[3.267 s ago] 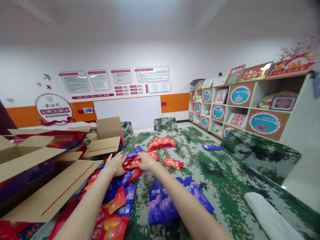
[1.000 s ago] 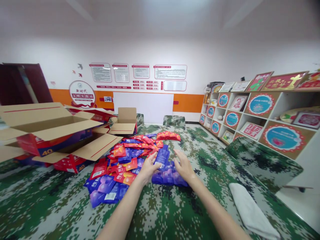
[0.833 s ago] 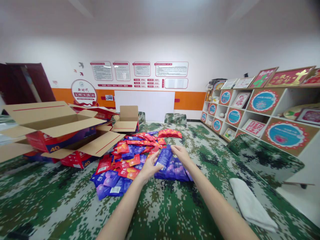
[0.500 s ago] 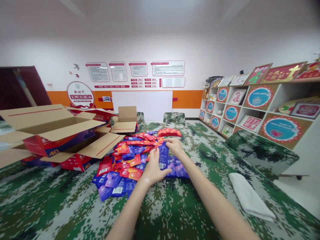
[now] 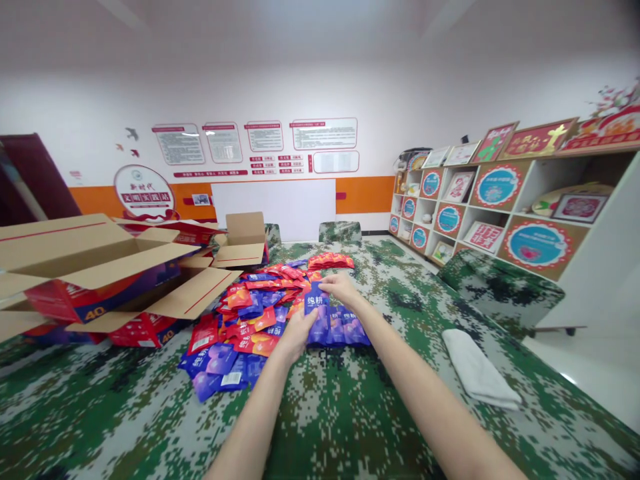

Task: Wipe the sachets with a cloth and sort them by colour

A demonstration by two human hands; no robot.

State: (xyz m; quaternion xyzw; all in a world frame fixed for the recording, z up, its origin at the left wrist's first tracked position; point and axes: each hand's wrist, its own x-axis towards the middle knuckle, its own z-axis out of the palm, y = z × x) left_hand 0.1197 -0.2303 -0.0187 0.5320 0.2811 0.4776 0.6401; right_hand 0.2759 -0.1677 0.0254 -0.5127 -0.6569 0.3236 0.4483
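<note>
A purple packet (image 5: 317, 313) stands tilted up between both hands over a row of purple packets (image 5: 345, 331) on the camouflage tablecloth (image 5: 330, 413). My left hand (image 5: 297, 331) grips its lower edge. My right hand (image 5: 340, 287) pinches its top edge. To the left lies a loose heap of red and purple packets (image 5: 247, 313). Behind the hands sits a small stack of red packets (image 5: 330, 261).
Open cardboard boxes (image 5: 95, 267) crowd the table's left side, with another open box (image 5: 243, 240) further back. A folded white cloth (image 5: 477, 370) lies at the right. Camouflage-covered chairs (image 5: 500, 287) and a cubby shelf (image 5: 505, 213) line the right wall.
My hands left the mixed heap and came to the purple row. Over the last second they took up one purple packet and turned it so its printed face shows.
</note>
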